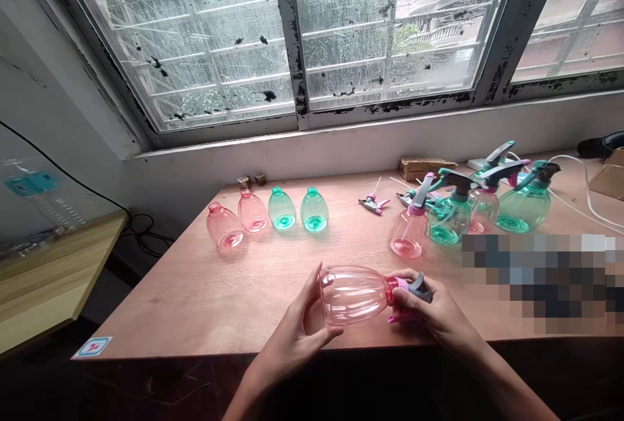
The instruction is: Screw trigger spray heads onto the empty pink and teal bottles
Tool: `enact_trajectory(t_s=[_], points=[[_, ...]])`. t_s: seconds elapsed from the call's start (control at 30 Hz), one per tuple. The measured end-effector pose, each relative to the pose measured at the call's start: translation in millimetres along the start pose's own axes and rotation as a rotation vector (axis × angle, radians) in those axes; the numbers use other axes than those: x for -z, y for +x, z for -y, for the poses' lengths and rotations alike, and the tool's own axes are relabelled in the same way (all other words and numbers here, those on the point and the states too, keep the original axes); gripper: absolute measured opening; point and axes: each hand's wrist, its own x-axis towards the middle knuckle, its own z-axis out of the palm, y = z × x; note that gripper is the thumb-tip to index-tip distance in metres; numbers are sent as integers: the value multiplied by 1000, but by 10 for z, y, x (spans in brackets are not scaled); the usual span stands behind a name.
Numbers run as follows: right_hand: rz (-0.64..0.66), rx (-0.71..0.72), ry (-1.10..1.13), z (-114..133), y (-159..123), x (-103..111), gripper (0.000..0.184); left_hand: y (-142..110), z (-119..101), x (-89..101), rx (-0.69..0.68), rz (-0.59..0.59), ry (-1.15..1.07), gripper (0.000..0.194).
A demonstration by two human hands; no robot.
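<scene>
A clear pink spray bottle [355, 295] lies sideways in the air above the table's front edge, its base to the left. My left hand [305, 320] cups that base, with the thumb below and fingers above. At the neck, my right hand [431, 307] is closed round the pink collar and grey-and-pink spray head [418, 287]. No tube shows inside the bottle. Just beyond my right hand an upright pink spray bottle [408, 236] has its head on. Loose spray heads [374, 204] with tubes lie farther back.
Two headless pink bottles [225, 226] and two green ones [314, 210] stand at the back left. Several green and pink spray bottles [449, 213] with heads cluster at the right. Behind them are a cardboard box [426, 166] and white cables. A blurred patch covers the right front.
</scene>
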Motion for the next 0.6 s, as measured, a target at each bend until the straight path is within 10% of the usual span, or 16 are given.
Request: enact_trajectory(t_s=[0.6], points=[[15, -18, -31, -10, 11, -1, 37, 5, -15, -3, 16, 0, -53, 95]])
